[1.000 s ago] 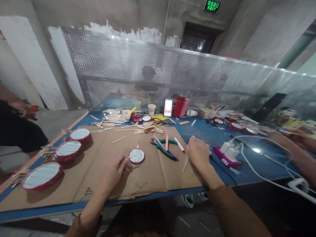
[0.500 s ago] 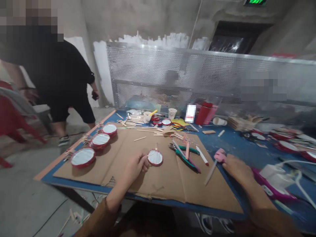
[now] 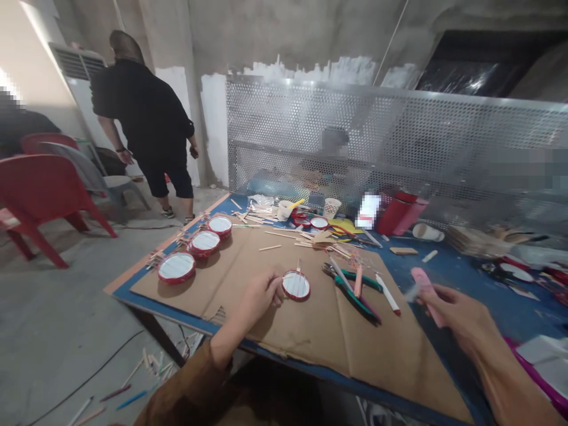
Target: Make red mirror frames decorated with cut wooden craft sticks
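My left hand (image 3: 261,294) is closed, thumb and fingers pinched on a thin wooden stick (image 3: 289,276) whose end lies over the left rim of a small round drum (image 3: 296,287). The drum has a red rim and a pale face, and lies flat on the cardboard (image 3: 319,337). Another short stick (image 3: 299,264) crosses its far edge. On the right, my right hand (image 3: 461,313) is wrapped round a pink glue gun (image 3: 426,290). A blurred translucent stick (image 3: 412,293) juts from its left side. The gun is held apart from the drum.
Green-handled pliers (image 3: 355,294) and a white marker (image 3: 388,294) lie between my hands. Three larger red-rimmed drums (image 3: 176,267) line the left edge. Loose sticks, cups and a red bottle (image 3: 397,213) stand behind, before a perforated metal screen (image 3: 284,130). A person (image 3: 146,124) walks at left.
The view has swung left, so the table sits further right. My right hand has turned and raised the glue gun. My left hand keeps its pinch by the drum. The person has moved further off.
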Tool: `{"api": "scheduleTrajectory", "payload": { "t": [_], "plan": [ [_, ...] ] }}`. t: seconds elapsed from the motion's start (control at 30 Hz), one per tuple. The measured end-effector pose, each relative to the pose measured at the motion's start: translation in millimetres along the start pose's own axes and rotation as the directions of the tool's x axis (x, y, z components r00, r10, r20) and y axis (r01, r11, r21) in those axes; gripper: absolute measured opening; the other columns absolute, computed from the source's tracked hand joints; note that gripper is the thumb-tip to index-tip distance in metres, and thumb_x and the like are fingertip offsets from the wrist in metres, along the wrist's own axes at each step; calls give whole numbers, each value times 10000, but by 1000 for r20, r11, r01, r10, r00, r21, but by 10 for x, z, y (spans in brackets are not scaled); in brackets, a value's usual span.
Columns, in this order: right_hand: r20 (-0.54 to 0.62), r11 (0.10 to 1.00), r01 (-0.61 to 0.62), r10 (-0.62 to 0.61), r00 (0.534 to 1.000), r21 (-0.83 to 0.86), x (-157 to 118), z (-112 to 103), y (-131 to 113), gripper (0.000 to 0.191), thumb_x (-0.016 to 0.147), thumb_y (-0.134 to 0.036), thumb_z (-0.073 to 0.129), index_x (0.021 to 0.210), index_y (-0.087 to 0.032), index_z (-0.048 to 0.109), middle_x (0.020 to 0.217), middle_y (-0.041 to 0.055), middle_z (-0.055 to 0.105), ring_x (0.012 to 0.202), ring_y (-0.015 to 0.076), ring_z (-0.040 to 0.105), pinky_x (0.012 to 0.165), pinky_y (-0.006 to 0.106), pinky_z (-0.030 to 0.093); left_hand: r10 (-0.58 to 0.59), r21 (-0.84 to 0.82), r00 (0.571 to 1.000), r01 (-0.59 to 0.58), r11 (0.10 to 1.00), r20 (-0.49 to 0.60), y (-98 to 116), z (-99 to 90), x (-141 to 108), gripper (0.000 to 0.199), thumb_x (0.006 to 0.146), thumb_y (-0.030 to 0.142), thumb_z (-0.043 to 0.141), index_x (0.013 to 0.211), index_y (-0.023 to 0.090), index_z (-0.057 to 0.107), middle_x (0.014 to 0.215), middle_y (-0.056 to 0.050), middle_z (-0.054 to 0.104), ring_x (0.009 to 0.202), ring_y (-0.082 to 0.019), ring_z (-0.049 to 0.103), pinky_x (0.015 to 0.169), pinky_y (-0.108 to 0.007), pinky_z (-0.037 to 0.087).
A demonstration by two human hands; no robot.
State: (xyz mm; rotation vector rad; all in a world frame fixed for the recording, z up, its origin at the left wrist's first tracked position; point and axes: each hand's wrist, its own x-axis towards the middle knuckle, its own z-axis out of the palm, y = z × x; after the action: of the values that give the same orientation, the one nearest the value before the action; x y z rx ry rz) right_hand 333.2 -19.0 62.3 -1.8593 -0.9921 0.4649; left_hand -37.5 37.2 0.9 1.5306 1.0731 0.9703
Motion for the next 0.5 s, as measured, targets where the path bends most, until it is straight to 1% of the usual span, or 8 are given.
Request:
{"api": "scheduleTrajectory", "payload": {
  "t": [0.03, 0.07, 0.17, 0.23, 0.3, 0.33, 0.43, 0.5],
  "plan": [
    [3, 982, -105, 106, 994, 154, -54, 59, -91, 206, 592, -345, 729, 707, -198, 642, 634, 70, 630, 555, 195, 554, 553, 327, 410, -9, -1, 1000, 9, 1000, -4, 0, 3, 1, 256, 839, 362, 415, 675, 179, 487, 544, 5, 581, 445, -97, 544, 466, -207, 450],
    [48, 946, -164, 157, 986, 280, -112, 125, -174, 232, 566, -339, 752, 717, -195, 652, 664, 64, 646, 535, 167, 537, 527, 302, 408, -15, -6, 1000, 14, 1000, -7, 1, 7, 1, 251, 840, 359, 413, 681, 179, 487, 537, 9, 574, 440, -96, 541, 461, -205, 448],
    [273, 879, -236, 127, 954, 415, -310, 346, -365, 337, 548, -412, 793, 757, -170, 684, 746, 74, 672, 542, 138, 535, 460, 249, 402, -19, -36, 1000, 18, 999, -18, 2, 17, -3, 249, 845, 362, 414, 692, 178, 483, 527, 18, 560, 433, -91, 536, 452, -198, 445],
    [385, 858, -253, 70, 920, 447, -468, 517, -443, 398, 511, -444, 818, 755, -164, 677, 684, 50, 648, 494, 109, 499, 400, 209, 357, -21, -53, 999, 19, 998, -25, -1, 21, -6, 247, 847, 366, 416, 699, 178, 478, 540, 20, 562, 433, -88, 537, 447, -194, 443],
    [551, 837, -307, 7, 834, 453, -649, 709, -481, 463, 559, -472, 802, 894, -181, 671, 705, 44, 658, 485, 102, 499, 390, 190, 342, -17, -53, 999, 16, 998, -30, -12, 23, -4, 249, 850, 368, 414, 699, 179, 474, 550, 19, 565, 431, -86, 536, 443, -192, 440],
    [578, 825, -317, -15, 816, 468, -745, 808, -486, 498, 559, -486, 801, 928, -181, 664, 678, 40, 652, 466, 102, 493, 376, 186, 328, -9, -46, 999, 7, 999, -33, -20, 23, -2, 252, 853, 366, 411, 696, 180, 472, 546, 19, 564, 430, -86, 536, 444, -191, 438],
    [581, 791, -344, -18, 814, 506, -1019, 1082, -460, 550, 518, -501, 822, 915, -157, 659, 685, 58, 662, 491, 132, 544, 402, 212, 383, 19, -24, 999, -20, 1000, -36, -52, 25, 7, 256, 861, 359, 400, 686, 184, 466, 516, 21, 551, 431, -94, 539, 455, -195, 436],
    [588, 780, -368, 1, 809, 506, -1156, 1209, -430, 545, 523, -479, 826, 935, -165, 654, 753, 69, 682, 551, 158, 593, 425, 217, 411, 31, -16, 998, -32, 999, -47, -71, 27, 9, 251, 864, 358, 398, 692, 187, 464, 507, 22, 548, 435, -101, 543, 459, -201, 435]
  ]
}}
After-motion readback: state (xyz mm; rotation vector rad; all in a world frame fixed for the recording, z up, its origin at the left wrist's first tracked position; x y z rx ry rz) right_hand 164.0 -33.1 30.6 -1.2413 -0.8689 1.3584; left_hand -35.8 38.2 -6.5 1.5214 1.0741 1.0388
